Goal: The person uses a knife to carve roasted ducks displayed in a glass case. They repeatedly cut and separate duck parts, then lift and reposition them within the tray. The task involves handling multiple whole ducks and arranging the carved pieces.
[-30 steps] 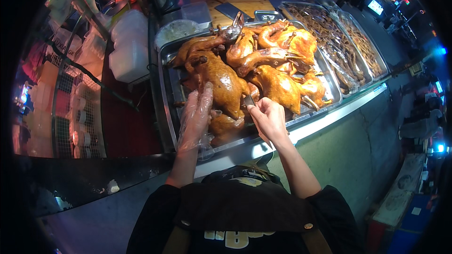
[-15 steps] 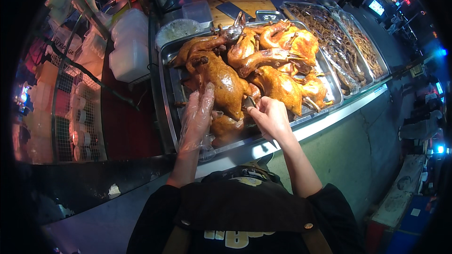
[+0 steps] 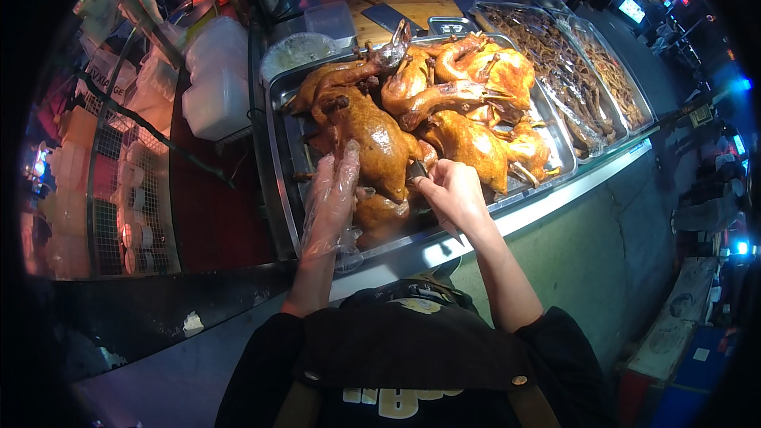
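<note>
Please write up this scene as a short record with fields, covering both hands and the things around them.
Left hand: left hand in a clear plastic glove, against the side of a roasted bird
Right hand: right hand, ungloved, pinching a small metal tool by that bird's near end; tool type unclear
Container: metal tray piled with roasted birds
Behind tray: cleaver on a wooden board
Right of tray: brown food under clear film
Left of tray: stacked white containers

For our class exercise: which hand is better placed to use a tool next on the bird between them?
Probably the right hand: it holds a dark tool by the bird. The left hand, in a clear plastic glove, lies against the bird's side.
</note>
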Tool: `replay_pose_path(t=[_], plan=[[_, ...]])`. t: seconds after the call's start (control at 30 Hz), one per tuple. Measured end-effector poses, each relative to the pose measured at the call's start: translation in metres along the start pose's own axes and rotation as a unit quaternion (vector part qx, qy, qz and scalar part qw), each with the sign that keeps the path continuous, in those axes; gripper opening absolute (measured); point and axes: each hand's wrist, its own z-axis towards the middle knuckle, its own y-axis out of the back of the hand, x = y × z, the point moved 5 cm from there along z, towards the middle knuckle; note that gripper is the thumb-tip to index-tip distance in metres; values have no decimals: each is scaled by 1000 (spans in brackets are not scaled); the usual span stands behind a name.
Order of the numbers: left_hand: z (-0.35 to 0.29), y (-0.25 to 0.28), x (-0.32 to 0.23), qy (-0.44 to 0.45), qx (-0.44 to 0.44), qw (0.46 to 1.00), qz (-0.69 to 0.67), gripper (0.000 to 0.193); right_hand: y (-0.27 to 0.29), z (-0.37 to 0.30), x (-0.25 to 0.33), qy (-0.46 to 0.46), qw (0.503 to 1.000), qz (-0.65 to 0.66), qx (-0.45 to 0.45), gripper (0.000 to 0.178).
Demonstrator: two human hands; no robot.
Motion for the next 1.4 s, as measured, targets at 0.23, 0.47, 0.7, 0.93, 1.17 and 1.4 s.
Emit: replay_pose_path(t=[0.23,0.47,0.7,0.93,1.17,1.4], plan=[[0,0,-1,-2,1,1000,-6,60,-1,0,0,21,1000,-13,-8,28],[-1,-1,-4,-1,0,1000,-1,60,1,-1,-3,82,994,-55,-35,30],[1,-1,0,-3,3,1000,-4,59,2,-6,-8,59,997,-36,-18,31],[5,4,8,-6,-12,1000,-11,60,8,-19,-6,62,998,-17,-13,31],[1,1,2,29,-12,999,-34,54,4,-27,-15,67,998,-1,0,31],[-10,-5,-12,77,-39,991,-102,47,11,-37,-14,76,997,0,5,30]])
